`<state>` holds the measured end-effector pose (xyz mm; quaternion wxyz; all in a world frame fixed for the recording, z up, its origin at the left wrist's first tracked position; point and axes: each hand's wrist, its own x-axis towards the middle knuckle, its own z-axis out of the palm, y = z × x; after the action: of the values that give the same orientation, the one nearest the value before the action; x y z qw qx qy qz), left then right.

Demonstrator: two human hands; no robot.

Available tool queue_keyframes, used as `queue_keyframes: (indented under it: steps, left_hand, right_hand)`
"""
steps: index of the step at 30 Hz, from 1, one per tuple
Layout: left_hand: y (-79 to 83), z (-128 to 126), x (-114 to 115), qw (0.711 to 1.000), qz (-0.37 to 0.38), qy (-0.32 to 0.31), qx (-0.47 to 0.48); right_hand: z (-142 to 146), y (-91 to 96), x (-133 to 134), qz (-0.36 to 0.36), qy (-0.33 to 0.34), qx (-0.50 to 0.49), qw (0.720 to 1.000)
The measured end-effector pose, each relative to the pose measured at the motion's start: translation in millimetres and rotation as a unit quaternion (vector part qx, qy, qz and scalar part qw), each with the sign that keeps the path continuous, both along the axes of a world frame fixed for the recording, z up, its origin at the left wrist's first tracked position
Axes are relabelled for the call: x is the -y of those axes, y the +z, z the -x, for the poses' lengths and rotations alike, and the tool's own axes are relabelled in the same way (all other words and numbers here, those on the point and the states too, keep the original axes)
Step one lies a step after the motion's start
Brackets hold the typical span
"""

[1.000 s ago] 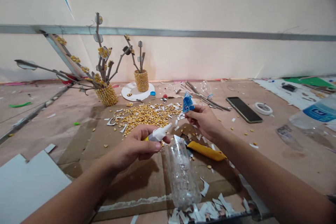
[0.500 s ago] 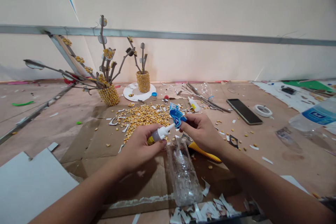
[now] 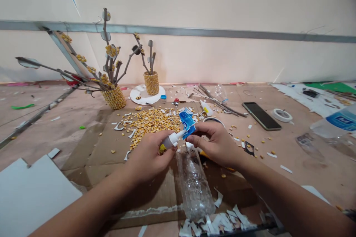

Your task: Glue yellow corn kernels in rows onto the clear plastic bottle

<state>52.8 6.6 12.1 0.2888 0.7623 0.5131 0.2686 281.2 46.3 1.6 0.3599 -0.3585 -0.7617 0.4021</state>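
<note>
Wrapped around a small glue bottle [image 3: 168, 142] with a white nozzle, my left hand [image 3: 151, 153] points its tip to the right. My right hand [image 3: 215, 142] pinches a crumpled blue plastic label [image 3: 187, 121], and the nozzle tip is at the label's lower left edge. Below both hands a clear plastic bottle [image 3: 194, 185] lies on the cardboard [image 3: 155, 196]. A yellow-handled tool [image 3: 204, 154] is mostly hidden behind my right hand. Loose corn kernels [image 3: 155, 120] are heaped just beyond my left hand.
Two kernel-covered pots, a larger one [image 3: 114, 98] and a smaller one [image 3: 151, 83], hold twigs at the back left. A second glue bottle [image 3: 206, 108], twigs [image 3: 219, 102], a phone [image 3: 261, 116] and a tape roll [image 3: 282, 115] lie to the right. Paper scraps [image 3: 222, 222] lie near the front.
The blue label has turned and now shows a broader face beside the nozzle. My right hand has shifted slightly, covering more of the yellow handle. The camera view has tilted a little downward.
</note>
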Motion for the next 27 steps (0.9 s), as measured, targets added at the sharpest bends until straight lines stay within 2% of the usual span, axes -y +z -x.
queue_keyframes:
  steps: [3,9,14,16,19,23,27]
  left_hand:
    - [-1.9,-0.6,3.2,1.000,-0.012,-0.006,-0.017]
    - [-4.5,0.3,5.8,0.998,-0.029,-0.032,-0.037]
    - [-2.6,3.8,2.5,0.997,0.013,-0.062,0.045]
    - [-2.7,5.6,1.2,0.992,0.042,-0.072,0.093]
    - [-2.6,7.1,0.5,0.982,0.087,-0.071,0.153]
    - [-1.7,8.0,0.6,0.968,0.141,-0.053,0.200]
    - [-4.6,9.7,-0.6,0.967,0.148,-0.025,0.205]
  right_hand:
    - [2.9,-2.6,0.3,-0.020,-0.015,-0.004,1.000]
    - [4.4,-6.9,4.1,0.001,-0.033,-0.022,0.999]
    - [-0.3,-12.3,2.9,0.125,-0.009,-0.130,0.984]
    - [-1.7,-16.6,-3.2,0.159,-0.040,-0.174,0.971]
    - [-3.2,-20.8,-19.4,0.171,-0.086,-0.187,0.964]
    - [-5.6,-13.0,-42.0,0.174,-0.101,-0.159,0.967]
    - [-6.2,6.3,-45.1,0.128,-0.086,-0.118,0.981]
